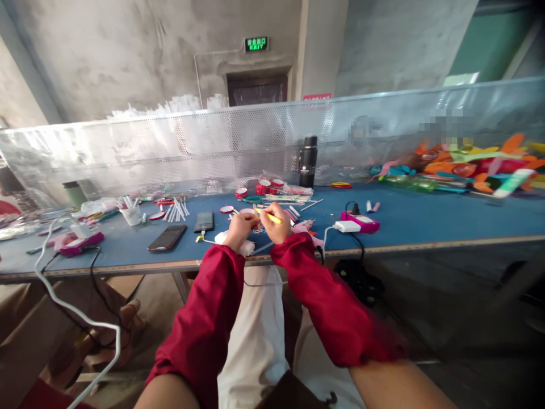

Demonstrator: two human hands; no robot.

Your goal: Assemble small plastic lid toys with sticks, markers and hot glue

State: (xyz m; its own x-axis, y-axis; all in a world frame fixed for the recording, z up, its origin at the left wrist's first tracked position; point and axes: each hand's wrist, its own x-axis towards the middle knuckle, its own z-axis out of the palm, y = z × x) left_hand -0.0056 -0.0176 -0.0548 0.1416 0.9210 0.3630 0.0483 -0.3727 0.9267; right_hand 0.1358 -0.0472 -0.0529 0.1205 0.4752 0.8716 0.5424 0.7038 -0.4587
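Observation:
Near the table's front edge, my two hands are close together. My right hand (276,227) is closed around a slim yellow pen-like tool (273,217), its tip pointing toward my left fingers. My left hand (239,230) is pinched closed; what lies between its fingertips is too small to make out. Below the left hand is a white bundle (247,248), perhaps cloth. Pink pieces (304,226) lie just right of my right hand. Behind both hands are white sticks (287,199) and red-rimmed round lids or rolls (264,186).
A phone (167,237) and a dark device with a cable (204,221) lie to the left, near a cup of sticks (131,213). Rightward sits a purple power strip (365,223). A black bottle (308,162) stands before the perforated metal screen (191,142). Colourful pieces (468,165) are heaped far right.

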